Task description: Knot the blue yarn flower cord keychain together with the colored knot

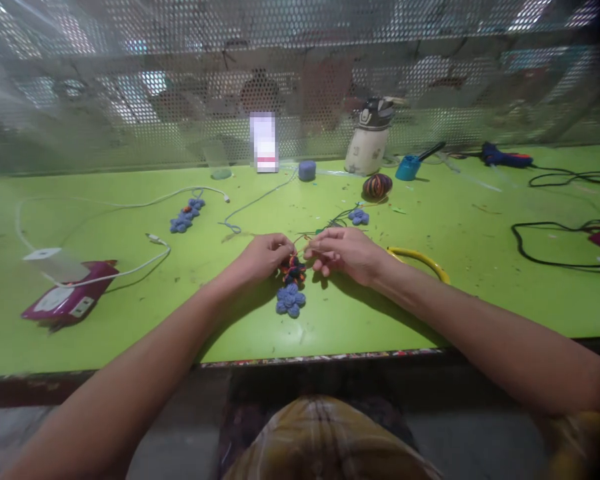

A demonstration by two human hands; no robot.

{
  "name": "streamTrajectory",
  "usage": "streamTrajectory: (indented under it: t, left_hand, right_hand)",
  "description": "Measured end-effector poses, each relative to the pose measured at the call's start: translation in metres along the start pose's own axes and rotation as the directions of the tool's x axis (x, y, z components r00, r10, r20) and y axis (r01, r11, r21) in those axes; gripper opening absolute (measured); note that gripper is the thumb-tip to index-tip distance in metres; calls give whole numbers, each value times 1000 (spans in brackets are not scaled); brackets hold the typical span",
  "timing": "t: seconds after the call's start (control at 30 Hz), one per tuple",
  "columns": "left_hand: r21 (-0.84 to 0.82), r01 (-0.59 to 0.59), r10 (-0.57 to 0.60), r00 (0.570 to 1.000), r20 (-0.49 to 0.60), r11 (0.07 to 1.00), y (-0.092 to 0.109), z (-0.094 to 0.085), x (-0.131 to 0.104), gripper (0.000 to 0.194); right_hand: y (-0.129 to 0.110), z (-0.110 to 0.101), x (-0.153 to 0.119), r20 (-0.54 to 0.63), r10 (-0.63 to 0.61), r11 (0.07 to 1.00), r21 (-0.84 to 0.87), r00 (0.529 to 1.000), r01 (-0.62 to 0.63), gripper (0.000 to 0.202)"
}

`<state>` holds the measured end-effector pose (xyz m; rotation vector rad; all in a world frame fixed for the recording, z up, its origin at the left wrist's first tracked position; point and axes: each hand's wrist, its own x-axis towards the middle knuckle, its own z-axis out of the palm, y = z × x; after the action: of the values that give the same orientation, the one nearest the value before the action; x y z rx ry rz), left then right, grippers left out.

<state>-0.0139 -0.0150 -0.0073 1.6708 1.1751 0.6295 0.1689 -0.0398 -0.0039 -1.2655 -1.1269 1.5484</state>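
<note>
Head view, left to right: my left hand (263, 257) and right hand (343, 253) both pinch the dark crochet flower (293, 269) on the green table (430, 313), blue flower (290, 300) below. I judge 1 joining step underway; steady thread tension comes next.

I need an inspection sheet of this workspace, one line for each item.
Surface: green table, small scraps scattered on it.
Job's things: crochet flower string, blue flower at its lower end, dark flower above it between both hands.
Clutter: second blue flower string, striped yarn ball, yellow hoop, bottle, glue gun, magenta packet.
Hands: left hand and right hand both pinch the string's top.
Cables: white cable left, black cable right.
Surroundings: perforated metal screen behind the table.
</note>
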Motion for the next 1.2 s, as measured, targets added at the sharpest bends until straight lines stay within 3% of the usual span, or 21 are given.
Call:
streamTrajectory:
  t: [0.13, 0.33, 0.53, 0.83, 1.2]
  left_hand:
    - [-31, 7, -7, 1000, -3, 999, 1, 0, 0, 17]
    - [-84, 59, -61, 998, -16, 995, -1, 2, 3, 15]
    - [-237, 73, -69, 997, 24, 969, -5, 3, 3, 17]
    - [-362, 54, -64, 998, -16, 931, -6, 4, 2, 16]
    - [-332, 36, -51, 998, -38, 943, -4, 4, 4, 14]
  right_hand:
    - [3, 0, 2, 4, 22, 986, -167, 1000, -21, 13]
    - [-2, 10, -7, 25, 14, 972, -235, 1000, -8, 37]
    - [6, 21, -12, 75, -20, 986, -162, 997, 32, 65]
    - [17, 21, -8, 127, -74, 992, -94, 989, 86, 66]
    - [9, 18, -10, 118, -46, 998, -34, 992, 51, 49]
